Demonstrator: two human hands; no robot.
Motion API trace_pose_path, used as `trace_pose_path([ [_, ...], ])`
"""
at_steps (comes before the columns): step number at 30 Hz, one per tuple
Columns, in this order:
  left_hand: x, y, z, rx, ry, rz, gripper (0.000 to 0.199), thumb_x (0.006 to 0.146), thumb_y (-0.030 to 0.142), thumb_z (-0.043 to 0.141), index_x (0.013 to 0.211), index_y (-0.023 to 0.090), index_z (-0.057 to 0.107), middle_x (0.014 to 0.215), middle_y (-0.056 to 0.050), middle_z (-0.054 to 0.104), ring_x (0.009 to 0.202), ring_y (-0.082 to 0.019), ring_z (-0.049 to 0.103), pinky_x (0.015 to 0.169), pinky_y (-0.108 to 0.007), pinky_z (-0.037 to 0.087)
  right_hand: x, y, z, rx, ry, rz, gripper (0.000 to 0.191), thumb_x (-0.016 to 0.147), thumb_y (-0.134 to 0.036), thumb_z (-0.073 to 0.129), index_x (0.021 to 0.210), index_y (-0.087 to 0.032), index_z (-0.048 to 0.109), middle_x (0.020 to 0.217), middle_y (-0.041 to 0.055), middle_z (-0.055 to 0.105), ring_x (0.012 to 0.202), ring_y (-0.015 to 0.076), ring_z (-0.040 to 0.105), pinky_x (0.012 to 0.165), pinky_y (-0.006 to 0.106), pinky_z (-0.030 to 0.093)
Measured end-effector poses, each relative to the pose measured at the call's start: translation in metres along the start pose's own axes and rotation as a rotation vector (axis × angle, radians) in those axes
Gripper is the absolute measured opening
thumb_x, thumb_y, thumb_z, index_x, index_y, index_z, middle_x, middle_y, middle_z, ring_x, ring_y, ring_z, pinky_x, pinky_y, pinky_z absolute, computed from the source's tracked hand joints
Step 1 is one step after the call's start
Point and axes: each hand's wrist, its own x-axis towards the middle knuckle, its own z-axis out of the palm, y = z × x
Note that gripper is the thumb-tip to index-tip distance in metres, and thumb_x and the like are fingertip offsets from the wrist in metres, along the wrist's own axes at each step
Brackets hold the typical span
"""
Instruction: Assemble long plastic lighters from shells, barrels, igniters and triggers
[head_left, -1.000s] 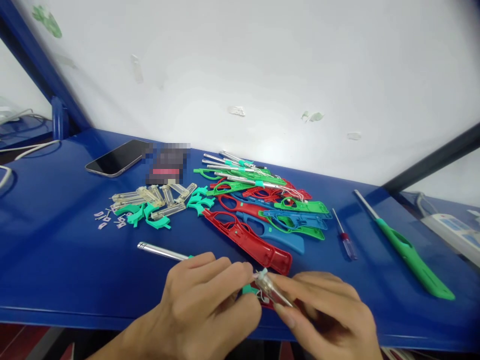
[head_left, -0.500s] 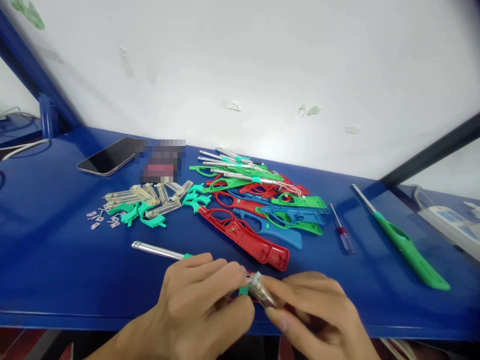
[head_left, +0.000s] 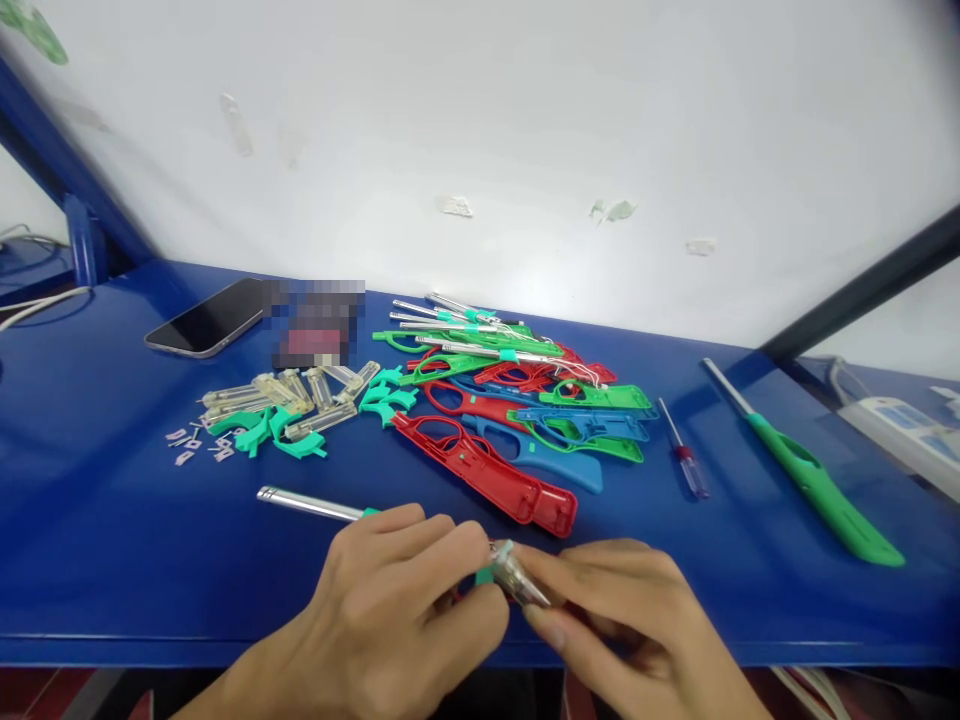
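At the table's front edge, my left hand (head_left: 409, 610) is closed around a partly taken-apart stick lighter. Its metal tube (head_left: 311, 503) sticks out to the left, with a bit of green at its base. Small red parts show under the fingers, but most of the body is hidden. My right hand (head_left: 637, 620) pinches a clear fuel tank (head_left: 521, 582) with a pale valve end between thumb and fingers. That valve end touches or nearly touches my left fingertips. Just beyond the hands lies an open red lighter shell half (head_left: 495, 480).
Behind are piled coloured shells and metal tubes (head_left: 480, 352). Clear tanks (head_left: 255, 395), green triggers (head_left: 300, 435) and small pale pieces (head_left: 221, 447) lie left, near a phone (head_left: 210, 318). Right are a screwdriver (head_left: 688, 468), a whole green lighter (head_left: 817, 480) and a power strip (head_left: 900, 430).
The camera view has shifted slightly. Both hands keep their holds, and the clear tank is tilted a little differently between them. Nothing on the table has visibly moved.
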Motion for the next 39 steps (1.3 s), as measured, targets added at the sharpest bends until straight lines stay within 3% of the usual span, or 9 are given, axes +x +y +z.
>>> trace_pose_path([
  [6,0.000,0.000,-0.001,-0.113,0.004,-0.105,0.034,0.112,0.006,0.044,0.089,0.021,0.063,0.086,0.005,0.078,0.066,-0.008,0.070,0.063,-0.023,0.052,-0.015,0.005,0.010,0.043,0.131,0.159,0.022,0.106,-0.043,0.068,0.122,-0.039,0.083,0.084,-0.0041,0.083,0.072,0.0130,0.079,0.064,0.019,0.065],
  [11,0.000,0.000,0.000,-0.213,-0.011,-0.236,0.012,0.111,0.014,0.060,0.113,0.020,0.071,0.101,0.003,0.081,0.087,-0.006,0.077,0.086,-0.013,0.058,-0.015,0.005,0.013,0.064,0.237,0.181,0.024,0.107,-0.051,0.066,0.118,-0.039,0.084,0.081,-0.0035,0.082,0.073,0.0108,0.076,0.064,0.015,0.063],
  [14,-0.002,-0.001,0.000,-0.207,-0.031,-0.263,0.016,0.111,0.016,0.061,0.124,0.020,0.070,0.113,0.001,0.081,0.101,-0.007,0.078,0.096,-0.014,0.057,-0.012,0.004,0.011,0.039,0.255,0.196,0.025,0.106,-0.056,0.066,0.115,-0.042,0.084,0.080,-0.0059,0.082,0.073,0.0093,0.076,0.071,0.014,0.063],
  [19,-0.006,-0.001,0.000,-0.236,-0.036,-0.240,0.020,0.110,0.011,0.059,0.124,0.020,0.070,0.112,-0.001,0.080,0.100,-0.009,0.078,0.091,-0.015,0.061,-0.011,0.004,0.009,0.018,0.266,0.200,0.023,0.105,-0.058,0.066,0.114,-0.046,0.084,0.078,-0.0088,0.082,0.078,0.0086,0.079,0.077,0.012,0.064],
  [24,-0.005,0.001,-0.001,-0.265,-0.048,-0.259,0.019,0.108,0.010,0.061,0.120,0.021,0.072,0.110,0.001,0.080,0.099,-0.008,0.078,0.092,-0.014,0.060,-0.016,0.002,0.012,0.035,0.272,0.251,0.025,0.105,-0.061,0.065,0.116,-0.048,0.084,0.089,-0.0068,0.086,0.084,0.0104,0.080,0.073,0.013,0.065],
  [31,-0.010,-0.002,-0.001,-0.101,-0.109,-0.336,0.034,0.110,0.016,0.056,0.142,0.026,0.064,0.127,-0.001,0.079,0.112,-0.011,0.078,0.094,-0.019,0.061,-0.028,0.016,0.000,-0.083,0.269,0.305,0.026,0.110,-0.049,0.061,0.129,-0.050,0.077,0.104,-0.0087,0.088,0.105,0.0186,0.083,0.087,0.027,0.069],
  [34,-0.010,-0.005,0.001,-0.125,-0.165,-0.271,0.033,0.108,0.010,0.054,0.133,0.026,0.069,0.120,-0.001,0.080,0.100,-0.011,0.077,0.085,-0.020,0.062,-0.041,0.020,-0.011,-0.172,0.263,0.256,0.025,0.108,-0.043,0.064,0.127,-0.046,0.079,0.100,-0.0084,0.088,0.095,0.0175,0.085,0.080,0.023,0.070],
  [37,-0.005,-0.008,0.003,-0.122,-0.219,-0.216,0.028,0.108,0.010,0.054,0.125,0.026,0.071,0.111,-0.001,0.080,0.091,-0.015,0.073,0.076,-0.026,0.062,-0.046,0.011,-0.012,-0.164,0.240,0.292,0.023,0.107,-0.044,0.066,0.119,-0.038,0.084,0.100,-0.0007,0.088,0.094,0.0227,0.085,0.078,0.028,0.071],
  [39,-0.001,-0.010,0.003,-0.108,-0.258,-0.208,0.026,0.110,0.013,0.053,0.124,0.027,0.070,0.107,-0.001,0.079,0.089,-0.018,0.071,0.071,-0.027,0.060,-0.043,0.001,-0.008,-0.102,0.243,0.310,0.028,0.109,-0.048,0.061,0.117,-0.035,0.085,0.095,0.0016,0.088,0.080,0.0212,0.084,0.064,0.026,0.069],
])
